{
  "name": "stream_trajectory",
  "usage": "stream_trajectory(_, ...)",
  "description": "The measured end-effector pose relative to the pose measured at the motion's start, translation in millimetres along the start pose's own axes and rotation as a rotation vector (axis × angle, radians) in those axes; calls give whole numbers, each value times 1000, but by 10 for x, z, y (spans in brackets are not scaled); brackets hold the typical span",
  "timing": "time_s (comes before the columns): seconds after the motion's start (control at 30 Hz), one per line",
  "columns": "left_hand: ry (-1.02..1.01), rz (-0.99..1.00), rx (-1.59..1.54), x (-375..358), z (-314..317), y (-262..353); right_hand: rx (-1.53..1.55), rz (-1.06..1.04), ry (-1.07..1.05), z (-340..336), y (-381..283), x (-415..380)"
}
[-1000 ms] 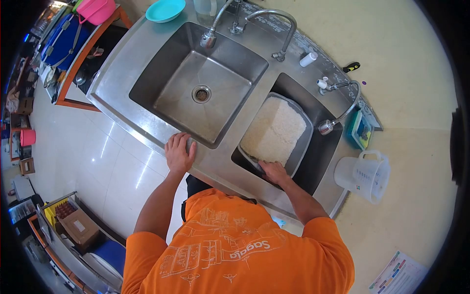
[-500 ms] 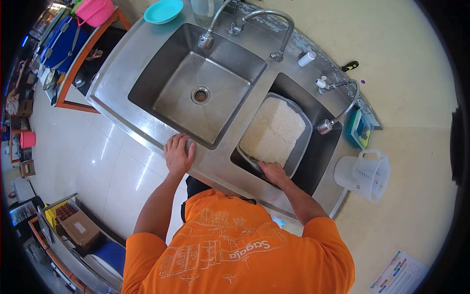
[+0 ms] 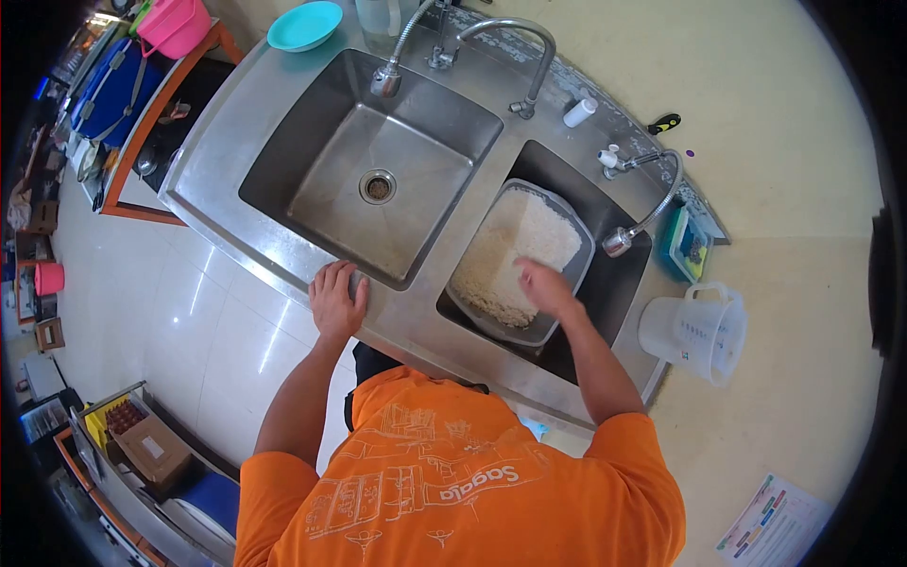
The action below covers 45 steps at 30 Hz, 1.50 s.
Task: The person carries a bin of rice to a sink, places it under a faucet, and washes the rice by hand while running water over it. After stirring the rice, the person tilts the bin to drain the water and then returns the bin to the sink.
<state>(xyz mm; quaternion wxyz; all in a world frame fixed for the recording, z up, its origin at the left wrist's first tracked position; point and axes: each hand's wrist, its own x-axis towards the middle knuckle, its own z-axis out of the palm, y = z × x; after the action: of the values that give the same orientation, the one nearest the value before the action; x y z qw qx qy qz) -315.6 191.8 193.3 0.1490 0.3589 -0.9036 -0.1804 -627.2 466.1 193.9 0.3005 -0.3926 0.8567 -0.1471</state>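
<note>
A grey plastic tub (image 3: 545, 333) sits in the right sink basin, holding pale grains that look like rice (image 3: 496, 279). The grains are lumpy along the near side and smoother at the far side. Over the middle of them is my right hand (image 3: 545, 287), its fingers curled in and largely hidden beneath it; I cannot see what is in them. My left hand (image 3: 334, 299) rests on the steel front rim of the left basin, fingers stretched out and thumb apart, holding nothing.
Left of the tub is a deep sink basin (image 3: 378, 142) with a drain. Taps (image 3: 515, 28) and hose sprayers (image 3: 619, 240) reach over both basins. A clear measuring jug (image 3: 690, 331) stands at right, near a sponge box (image 3: 682, 246). A turquoise bowl (image 3: 304, 25) sits at back left.
My right hand has moved from the tub's near edge up to the middle of the grains. The near grains now look rougher. My left hand stays on the rim.
</note>
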Motion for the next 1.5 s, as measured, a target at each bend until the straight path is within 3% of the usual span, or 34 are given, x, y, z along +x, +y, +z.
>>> stream_trajectory(0.03,-1,0,0,-4,2,-5,72,81,72,-217,-97,93)
stream_trajectory(0.1,-2,-2,2,-15,4,-7,109,-189,456,-434,56,362)
stream_trajectory(0.23,8,-7,-2,-7,10,-7,21,38,863,-936,152,932)
stream_trajectory(0.4,11,-16,2,-18,10,-18,-33,196,1017,-1457,211,1506)
stream_trajectory(0.5,49,-12,-7,-16,13,-25,-281,301,788,-1614,341,1799)
stream_trajectory(0.6,50,-24,6,-8,11,-35,-431,158,719,-1497,641,2087)
stream_trajectory(0.7,29,-41,-17,-11,16,-53,-307,397,564,-1461,688,2315)
stream_trajectory(0.8,28,-51,-35,6,14,-64,-425,200,891,-1421,195,1999)
stream_trajectory(0.9,17,-62,-14,-9,32,-102,-617,310,1154,-1400,187,1962)
stream_trajectory(1.0,-18,-63,-11,14,16,-59,-243,606,980,-1578,356,2141)
stream_trajectory(1.1,-4,-68,-5,21,35,-79,-338,623,853,-1708,560,2434)
stream_trajectory(1.2,-17,-84,-21,13,38,-95,-392,570,579,-1883,1044,2776)
stream_trajectory(1.23,-14,-84,-26,13,30,-84,-424,479,443,-1991,1746,3144)
stream_trajectory(1.33,5,-89,-26,21,11,-95,-491,467,176,-2044,1867,3300)
stream_trajectory(1.43,5,-82,-25,4,20,-97,-600,522,387,-1711,768,2674)
stream_trajectory(1.5,-3,-79,-25,-8,6,-92,-751,375,557,-1361,811,2524)
